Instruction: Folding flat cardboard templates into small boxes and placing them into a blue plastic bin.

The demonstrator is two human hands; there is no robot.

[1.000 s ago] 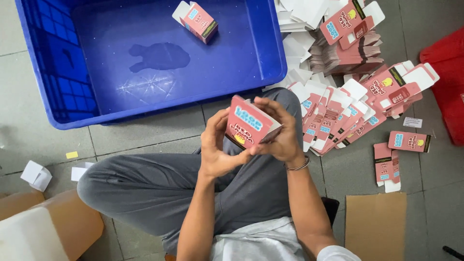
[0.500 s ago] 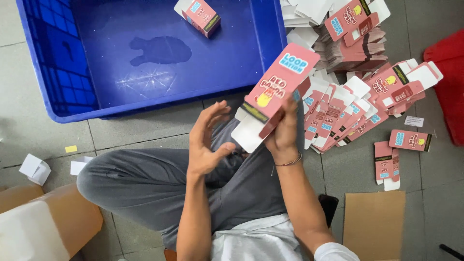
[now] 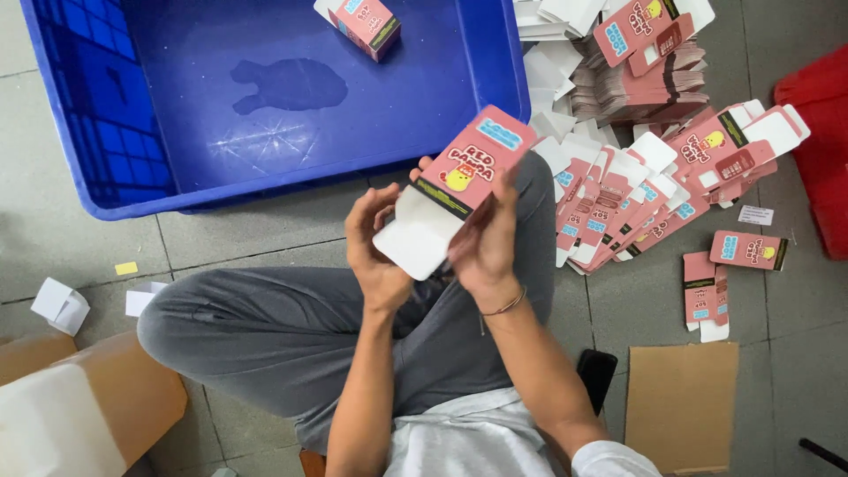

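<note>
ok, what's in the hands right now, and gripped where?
A pink carton, both hands on its lower end: left hand at the open white flap, right hand on the side edge.

The pink carton (image 3: 459,190) at frame centre is thin printed card, faintly glossy outside, matt white inside. The blue crate (image 3: 106,132) upper left is smooth, shiny plastic; the floor (image 3: 53,230) looks like matt grey tile

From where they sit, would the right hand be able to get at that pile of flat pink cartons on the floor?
Probably yes. The pile lies beside the right knee with nothing between, but the right hand now holds a carton.
</note>
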